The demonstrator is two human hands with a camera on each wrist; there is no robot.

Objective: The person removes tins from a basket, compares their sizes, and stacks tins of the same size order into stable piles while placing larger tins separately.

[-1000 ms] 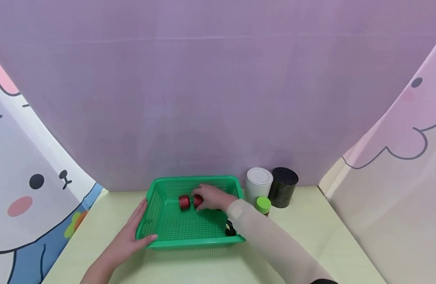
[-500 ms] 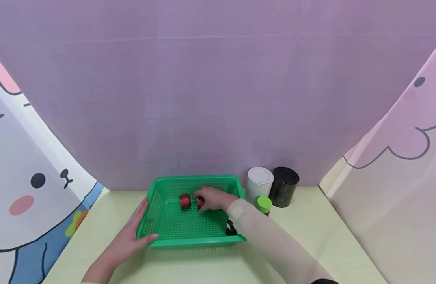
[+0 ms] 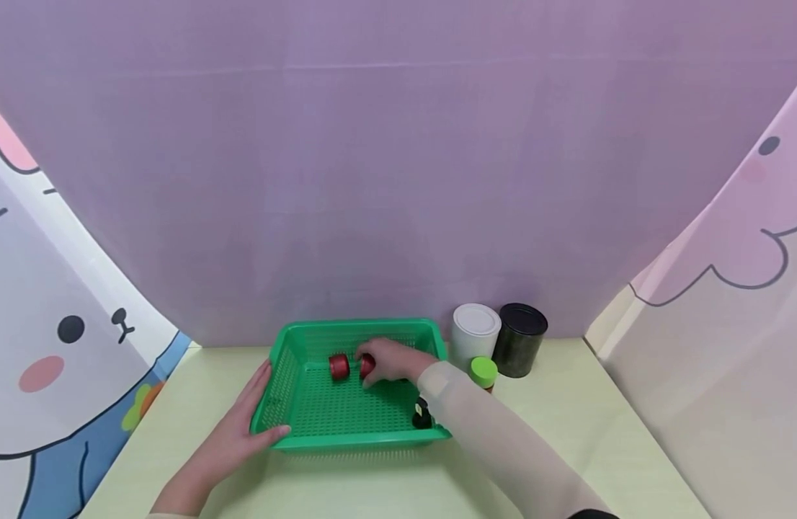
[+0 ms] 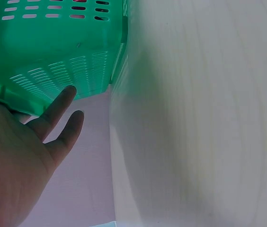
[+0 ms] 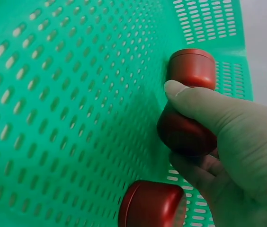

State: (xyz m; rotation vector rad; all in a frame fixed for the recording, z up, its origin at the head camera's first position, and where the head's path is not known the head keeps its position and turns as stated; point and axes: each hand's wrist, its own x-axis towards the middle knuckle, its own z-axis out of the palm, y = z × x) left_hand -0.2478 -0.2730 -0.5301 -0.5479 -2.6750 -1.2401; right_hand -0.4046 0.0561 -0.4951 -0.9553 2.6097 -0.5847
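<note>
A green perforated plastic basket (image 3: 346,441) sits on the pale table. Inside it, my right hand (image 3: 395,360) pinches a small round red canister (image 5: 185,130) between thumb and fingers. Another red canister (image 3: 339,367) lies on its left in the head view. The right wrist view shows one red canister (image 5: 192,68) beyond the thumb and one more red canister (image 5: 152,205) below the fingers. My left hand (image 3: 233,436) rests at the basket's left side, its thumb by the front rim. In the left wrist view its fingers (image 4: 60,106) extend along the outer wall.
A black object (image 3: 421,414), partly covered by the right sleeve, is at the basket's right end. Right of the basket stand a white lidded can (image 3: 474,339), a black lidded can (image 3: 520,342) and a jar with a green lid (image 3: 483,371). A purple curtain (image 3: 398,180) hangs behind.
My right hand, with its red canister, has shifted very slightly right, widening the gap to the canister on the left. The left hand keeps its place at the basket.
</note>
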